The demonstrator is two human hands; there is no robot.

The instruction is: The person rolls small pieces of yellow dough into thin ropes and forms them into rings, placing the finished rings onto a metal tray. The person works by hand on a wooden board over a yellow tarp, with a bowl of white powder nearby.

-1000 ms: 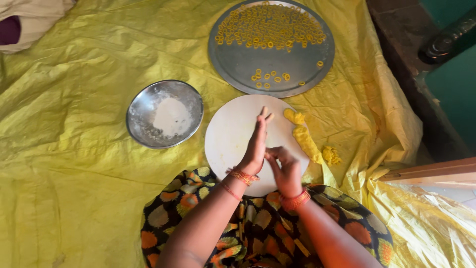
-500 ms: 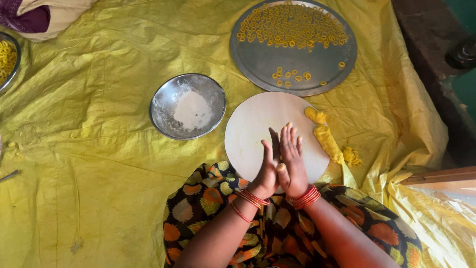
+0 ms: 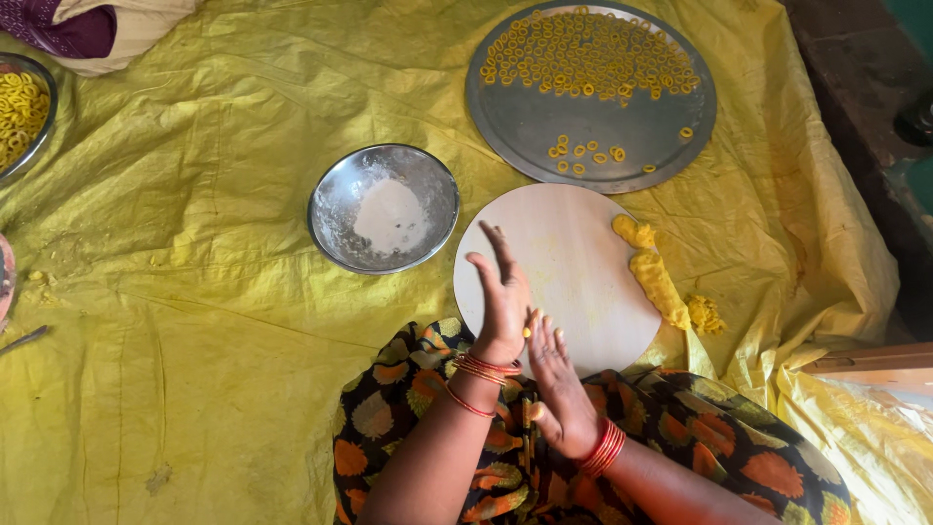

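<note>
My left hand (image 3: 502, 295) and my right hand (image 3: 558, 374) are pressed palm to palm over the near edge of a round pale board (image 3: 573, 258). A small bit of yellow dough (image 3: 528, 332) shows between the palms. The left hand reaches further forward than the right. Lumps of yellow dough (image 3: 656, 277) lie on the board's right edge. Red bangles ring both wrists.
A large steel tray (image 3: 530, 117) with several small yellow dough rings lies beyond the board. A steel bowl (image 3: 335, 204) with white flour stands to the left. Another bowl of yellow rings (image 3: 19, 107) is at the far left. A yellow sheet (image 3: 194, 292) covers the floor.
My left hand has slid forward and my right hand back, palms rubbing against each other. The camera view has shifted, showing more of the left side.
</note>
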